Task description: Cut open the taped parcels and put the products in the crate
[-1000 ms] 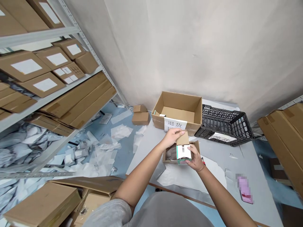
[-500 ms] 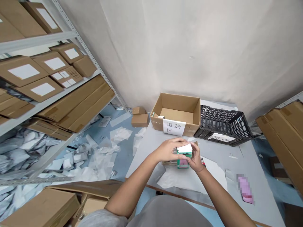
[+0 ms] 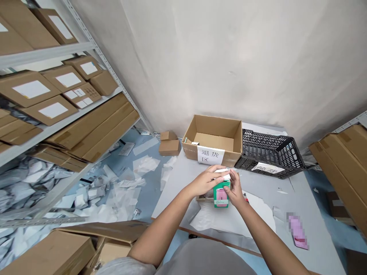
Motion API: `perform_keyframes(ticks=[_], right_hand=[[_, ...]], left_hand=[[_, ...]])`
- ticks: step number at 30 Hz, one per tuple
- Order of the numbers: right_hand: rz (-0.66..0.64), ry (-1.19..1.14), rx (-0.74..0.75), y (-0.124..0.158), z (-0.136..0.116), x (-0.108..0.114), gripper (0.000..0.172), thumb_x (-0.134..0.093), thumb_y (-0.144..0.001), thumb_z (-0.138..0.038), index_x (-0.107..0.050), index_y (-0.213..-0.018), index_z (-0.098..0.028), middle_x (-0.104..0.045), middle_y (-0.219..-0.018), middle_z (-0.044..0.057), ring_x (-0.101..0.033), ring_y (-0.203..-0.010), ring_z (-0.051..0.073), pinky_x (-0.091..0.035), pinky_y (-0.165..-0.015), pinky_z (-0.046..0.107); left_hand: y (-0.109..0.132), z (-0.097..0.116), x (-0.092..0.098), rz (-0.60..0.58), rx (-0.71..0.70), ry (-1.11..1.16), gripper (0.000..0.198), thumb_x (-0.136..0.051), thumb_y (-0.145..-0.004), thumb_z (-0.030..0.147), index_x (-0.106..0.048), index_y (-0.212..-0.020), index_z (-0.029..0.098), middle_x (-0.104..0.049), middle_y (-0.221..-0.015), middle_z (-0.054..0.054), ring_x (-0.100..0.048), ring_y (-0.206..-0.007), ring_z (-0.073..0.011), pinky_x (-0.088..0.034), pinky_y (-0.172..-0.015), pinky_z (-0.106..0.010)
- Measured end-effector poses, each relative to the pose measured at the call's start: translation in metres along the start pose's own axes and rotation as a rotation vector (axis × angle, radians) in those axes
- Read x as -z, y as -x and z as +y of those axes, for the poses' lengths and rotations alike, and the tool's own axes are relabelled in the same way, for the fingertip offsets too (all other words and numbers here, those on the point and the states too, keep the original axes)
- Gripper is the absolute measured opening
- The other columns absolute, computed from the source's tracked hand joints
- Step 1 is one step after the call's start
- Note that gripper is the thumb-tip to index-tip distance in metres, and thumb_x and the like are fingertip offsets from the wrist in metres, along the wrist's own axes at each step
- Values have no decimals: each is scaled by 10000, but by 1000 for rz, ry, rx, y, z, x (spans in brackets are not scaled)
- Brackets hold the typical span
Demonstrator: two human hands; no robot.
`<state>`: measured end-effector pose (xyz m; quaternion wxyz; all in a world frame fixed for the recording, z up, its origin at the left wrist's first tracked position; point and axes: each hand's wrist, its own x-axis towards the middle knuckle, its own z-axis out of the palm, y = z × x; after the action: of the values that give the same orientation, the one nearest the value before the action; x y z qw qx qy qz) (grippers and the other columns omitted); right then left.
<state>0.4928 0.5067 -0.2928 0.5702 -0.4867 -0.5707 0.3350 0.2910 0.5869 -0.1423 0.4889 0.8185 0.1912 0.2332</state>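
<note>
A small green box (image 3: 221, 198) with a pink picture on its front and a white top stands upright between my hands, over white wrapping on the table. My left hand (image 3: 205, 181) comes from the left, its fingers laid across the white top and its thumb at the upper front edge. On the other side, my right hand (image 3: 236, 191) grips the box, thumb on the front and fingertips up by the top edge. Behind the hands something brown and flat shows partly; my fingers hide most of it.
An open cardboard box (image 3: 210, 143) with a handwritten paper label stands at the table's back, beside a black plastic crate (image 3: 272, 152). A blurred pink item (image 3: 298, 231) lies at the right. Shelves with cartons (image 3: 69, 80) rise on the left; wrapping litters the floor (image 3: 134, 133).
The green box has tipped more upright, so its front now faces me. My left fingers have come down over its top, and the raised top flap now looks flatter.
</note>
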Motion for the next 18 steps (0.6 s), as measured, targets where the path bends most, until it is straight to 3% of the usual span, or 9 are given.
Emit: perform_keyframes(ticks=[7, 13, 18], right_hand=[[27, 82, 85, -5, -4, -3, 743, -628, -995, -611, -367, -1615, -294, -538, -1564, 151, -550, -1447, 333, -494, -1177, 525], [29, 164, 122, -10, -15, -1, 581, -568, -1018, -602, -494, -1519, -316, -570, -1508, 126, -580, -1394, 334, -503, -1148, 539], [26, 129, 122, -13, -20, -1, 540, -539, -1032, -593, -493, -1488, -307, -551, -1493, 139, -579, -1383, 325, -514, -1127, 514]], left_hand=[[-3, -2, 0, 49, 26, 80, 492, -405, -1127, 528, -652, -1492, 309, -557, -1541, -92, -514, -1453, -270, -375, -1267, -440], [1, 0, 5, 11, 64, -122, 497, -381, -1132, 519, -590, -1546, 340, -485, -1624, -69, -435, -1512, -277, -335, -1291, -471], [0, -3, 2, 71, 46, -197, 482, -380, -1134, 476, -557, -1568, 363, -557, -1473, -81, -501, -1414, -268, -401, -1236, -459]])
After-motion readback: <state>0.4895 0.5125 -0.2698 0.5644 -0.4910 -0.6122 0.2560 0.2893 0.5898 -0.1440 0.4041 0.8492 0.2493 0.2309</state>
